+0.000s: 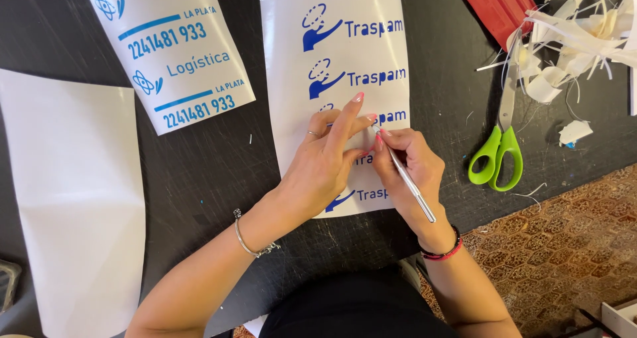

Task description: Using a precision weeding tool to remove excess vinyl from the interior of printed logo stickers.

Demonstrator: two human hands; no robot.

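My right hand pinched a slim metal tool, fingers closed round it, its long axis running five to eleven o'clock; the tip met the white sticker sheet just under my left hand, fingers loosely spread, pressing the sheet flat at nine o'clock.

The light is bright and even, and it seems to come from above. The white sticker sheet shines a little near its top, and the hands drop only small, soft shadows on it. Most of the picture is sharp, though the heap of paper scraps in the far corner looks very bright and a bit washed out.
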